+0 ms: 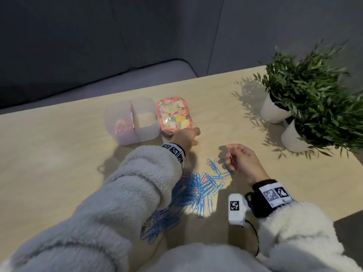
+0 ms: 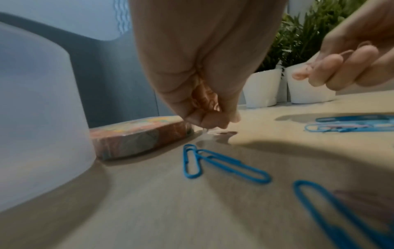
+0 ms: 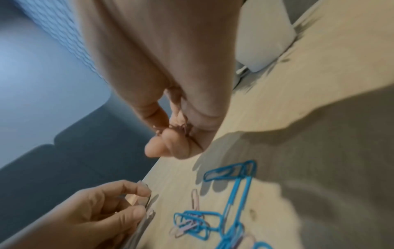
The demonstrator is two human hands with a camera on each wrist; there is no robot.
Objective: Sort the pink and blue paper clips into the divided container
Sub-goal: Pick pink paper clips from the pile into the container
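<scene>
Right hand (image 1: 242,161) pinches a pink clip (image 1: 230,153) above the table (image 1: 59,144).

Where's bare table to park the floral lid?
Bare table lies left of the container, and between the lid and the plant pots. Crowded: the clip pile between both hands.

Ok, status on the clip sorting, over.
Right hand pinching pink clips. Left hand curled near floral tin. Divided container: pink one side only. Nothing blocking.
</scene>
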